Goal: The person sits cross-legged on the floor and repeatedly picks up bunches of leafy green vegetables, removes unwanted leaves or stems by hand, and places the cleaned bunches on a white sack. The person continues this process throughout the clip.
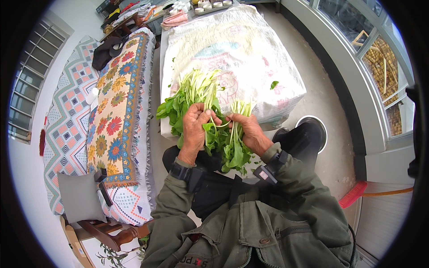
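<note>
My left hand (197, 124) is closed on stems at the right side of a pile of leafy greens (179, 100), which lies at the near left of a table covered with a white woven sack (248, 60). My right hand (249, 130) holds a bunch of leafy greens (237, 147), pale stems up and leaves hanging down past the table's near edge. A thin stem spans the small gap between my two hands. One loose green leaf (274, 85) lies on the sack to the right.
A patterned sofa (117, 100) with a grey cushion (80, 196) runs along the left. White cups (218, 4) and a pink cloth (175, 20) sit at the table's far end. A metal basin (323, 134) is on the floor by my right knee, and a red broom (353, 195) lies further right.
</note>
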A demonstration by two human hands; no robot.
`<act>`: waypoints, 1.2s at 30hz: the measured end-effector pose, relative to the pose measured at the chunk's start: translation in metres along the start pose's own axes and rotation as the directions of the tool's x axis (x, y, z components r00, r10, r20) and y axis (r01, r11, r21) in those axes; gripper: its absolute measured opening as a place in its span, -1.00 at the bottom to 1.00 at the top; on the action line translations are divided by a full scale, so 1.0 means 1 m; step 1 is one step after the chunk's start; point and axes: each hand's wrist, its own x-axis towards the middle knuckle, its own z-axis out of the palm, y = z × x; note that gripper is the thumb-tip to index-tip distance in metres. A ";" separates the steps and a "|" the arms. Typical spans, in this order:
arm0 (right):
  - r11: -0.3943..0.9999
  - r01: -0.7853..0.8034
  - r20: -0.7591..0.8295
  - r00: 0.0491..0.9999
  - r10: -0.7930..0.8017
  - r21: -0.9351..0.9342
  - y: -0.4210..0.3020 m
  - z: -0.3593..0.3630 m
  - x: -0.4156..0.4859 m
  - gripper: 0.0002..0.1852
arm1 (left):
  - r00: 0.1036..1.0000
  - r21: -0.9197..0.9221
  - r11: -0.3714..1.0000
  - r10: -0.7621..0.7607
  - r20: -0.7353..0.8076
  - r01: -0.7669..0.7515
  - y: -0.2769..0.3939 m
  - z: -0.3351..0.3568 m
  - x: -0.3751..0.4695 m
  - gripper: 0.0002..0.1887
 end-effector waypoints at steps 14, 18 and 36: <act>0.998 0.052 -0.043 0.998 -0.054 -0.038 -0.007 -0.019 -0.006 -0.86 | 0.998 0.071 0.997 0.012 0.061 -0.016 0.005 0.004 -0.004 -0.83; 0.996 0.075 -0.091 0.993 -0.079 -0.037 -0.009 -0.028 -0.002 -0.86 | 0.998 0.121 0.992 0.040 0.057 -0.047 0.008 0.003 -0.002 -0.83; 0.994 0.089 0.131 0.987 -0.097 0.071 -0.029 0.002 -0.021 -0.69 | 0.994 0.303 0.949 0.058 0.092 -0.083 0.005 0.017 -0.009 -0.89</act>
